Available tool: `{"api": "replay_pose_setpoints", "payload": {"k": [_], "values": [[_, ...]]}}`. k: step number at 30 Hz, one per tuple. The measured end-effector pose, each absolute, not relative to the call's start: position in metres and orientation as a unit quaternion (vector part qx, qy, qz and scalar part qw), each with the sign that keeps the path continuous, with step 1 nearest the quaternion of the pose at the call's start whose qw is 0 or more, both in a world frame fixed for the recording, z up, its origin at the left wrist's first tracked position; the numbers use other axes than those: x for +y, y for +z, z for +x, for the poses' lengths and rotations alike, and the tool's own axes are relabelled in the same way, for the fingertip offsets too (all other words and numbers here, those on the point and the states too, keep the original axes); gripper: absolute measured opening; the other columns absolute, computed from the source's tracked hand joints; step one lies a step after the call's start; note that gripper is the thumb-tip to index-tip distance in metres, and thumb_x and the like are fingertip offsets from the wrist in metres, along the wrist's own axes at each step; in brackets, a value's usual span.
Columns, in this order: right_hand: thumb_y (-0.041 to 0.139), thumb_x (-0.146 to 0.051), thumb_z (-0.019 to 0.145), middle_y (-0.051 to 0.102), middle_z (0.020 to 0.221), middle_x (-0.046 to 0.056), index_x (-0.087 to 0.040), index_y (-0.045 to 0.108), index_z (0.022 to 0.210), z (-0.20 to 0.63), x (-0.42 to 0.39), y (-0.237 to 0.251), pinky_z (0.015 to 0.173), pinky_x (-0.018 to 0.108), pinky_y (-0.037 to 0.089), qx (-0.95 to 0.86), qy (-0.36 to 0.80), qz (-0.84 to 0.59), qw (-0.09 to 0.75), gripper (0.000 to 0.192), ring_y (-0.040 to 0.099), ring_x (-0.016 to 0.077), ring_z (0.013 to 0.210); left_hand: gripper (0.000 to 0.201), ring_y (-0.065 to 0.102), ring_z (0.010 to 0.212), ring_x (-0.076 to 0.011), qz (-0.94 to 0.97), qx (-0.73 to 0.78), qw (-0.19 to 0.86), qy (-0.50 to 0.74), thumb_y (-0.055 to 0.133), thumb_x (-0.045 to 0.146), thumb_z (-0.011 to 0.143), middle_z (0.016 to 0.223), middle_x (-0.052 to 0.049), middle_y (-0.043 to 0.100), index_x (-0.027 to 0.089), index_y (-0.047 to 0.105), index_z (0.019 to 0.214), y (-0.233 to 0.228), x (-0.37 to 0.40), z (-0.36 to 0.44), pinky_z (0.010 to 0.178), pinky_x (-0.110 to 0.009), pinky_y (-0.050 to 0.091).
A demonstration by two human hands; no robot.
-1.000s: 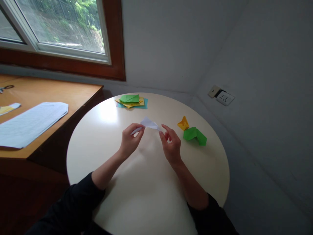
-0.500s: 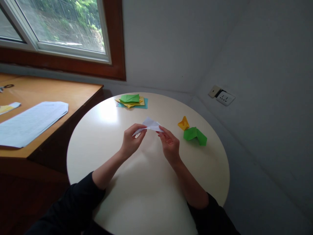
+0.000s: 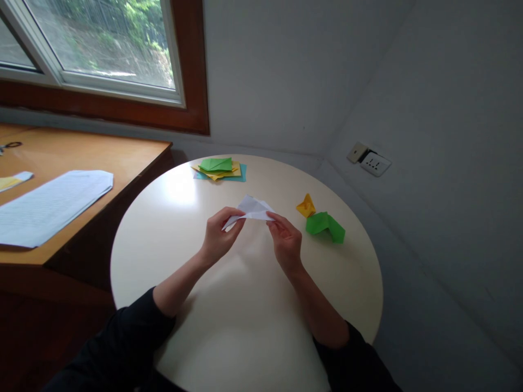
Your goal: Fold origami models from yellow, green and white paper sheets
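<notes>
One folded white paper sheet is pinched above the round cream table, its left end gripped by the left hand and its right end by the right hand. Two folded paper figures, one small yellow and one larger green, are seen just right of the hands. One stack of green, yellow and blue paper squares is laid at the far edge.

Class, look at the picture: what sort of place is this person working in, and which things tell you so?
Probably a room in a home or study: a round white table by a wood-framed window, a wall socket, and a wooden desk with printed sheets. Both hands hold folded white paper.
</notes>
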State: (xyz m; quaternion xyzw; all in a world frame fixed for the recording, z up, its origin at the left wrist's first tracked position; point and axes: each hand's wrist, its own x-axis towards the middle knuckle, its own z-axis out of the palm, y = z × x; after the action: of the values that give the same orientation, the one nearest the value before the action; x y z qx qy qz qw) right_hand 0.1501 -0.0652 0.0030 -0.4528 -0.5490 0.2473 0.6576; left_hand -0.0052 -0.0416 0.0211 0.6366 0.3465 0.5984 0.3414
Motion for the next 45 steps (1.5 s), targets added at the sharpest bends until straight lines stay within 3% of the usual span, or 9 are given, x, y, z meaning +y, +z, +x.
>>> {"api": "replay_pose_setpoints", "payload": {"k": [10,21,30,38,45], "values": [[0.063,-0.028,0.076,0.068,0.096,0.005,-0.021,0.067,0.095,0.1526,-0.0639,0.0035,0.080,0.033,0.052,-0.545,0.257,-0.449,0.659,0.020,0.063,0.0180,0.091,0.010,0.057,0.069,-0.0147,0.649,0.344,0.330,0.593,0.063,0.026,0.073,0.074,-0.003,0.061,0.017,0.062,0.077,0.0247,-0.0444,-0.0054,0.062,-0.025,0.044],[0.061,-0.029,0.078,0.065,0.076,0.001,-0.020,0.066,0.086,0.1536,-0.0667,0.0060,0.066,0.029,0.047,-0.585,0.140,-0.492,0.629,0.013,0.056,0.0125,0.067,0.012,0.057,0.070,-0.0140,0.656,0.335,0.307,0.602,0.061,0.026,0.077,0.074,-0.004,0.059,0.015,0.059,0.077,0.0174,-0.0404,-0.0045,0.063,-0.025,0.046],[0.057,-0.028,0.081,0.059,0.099,0.006,-0.025,0.058,0.113,0.1550,-0.0680,0.0058,0.064,0.026,0.054,-0.628,0.114,-0.460,0.617,0.032,0.057,0.0154,0.090,0.015,0.056,0.066,-0.0131,0.655,0.340,0.317,0.596,0.060,0.029,0.078,0.070,-0.003,0.058,0.014,0.059,0.075,0.0180,-0.0408,-0.0051,0.061,-0.024,0.046],[0.055,-0.019,0.083,0.065,0.089,0.005,-0.022,0.065,0.092,0.1518,-0.0693,0.0059,0.067,0.029,0.055,-0.636,0.040,-0.437,0.635,0.014,0.062,0.0158,0.085,0.011,0.054,0.066,-0.0124,0.696,0.321,0.286,0.576,0.058,0.025,0.079,0.072,-0.003,0.060,0.014,0.060,0.077,0.0182,-0.0420,-0.0057,0.060,-0.024,0.044],[0.057,-0.018,0.081,0.068,0.081,0.004,-0.019,0.064,0.085,0.1514,-0.0702,0.0090,0.068,0.029,0.055,-0.626,-0.034,-0.456,0.632,0.009,0.065,0.0152,0.076,0.011,0.058,0.070,-0.0138,0.725,0.310,0.233,0.569,0.054,0.018,0.080,0.077,-0.006,0.064,0.014,0.064,0.084,0.0162,-0.0426,-0.0035,0.064,-0.025,0.045]]}}
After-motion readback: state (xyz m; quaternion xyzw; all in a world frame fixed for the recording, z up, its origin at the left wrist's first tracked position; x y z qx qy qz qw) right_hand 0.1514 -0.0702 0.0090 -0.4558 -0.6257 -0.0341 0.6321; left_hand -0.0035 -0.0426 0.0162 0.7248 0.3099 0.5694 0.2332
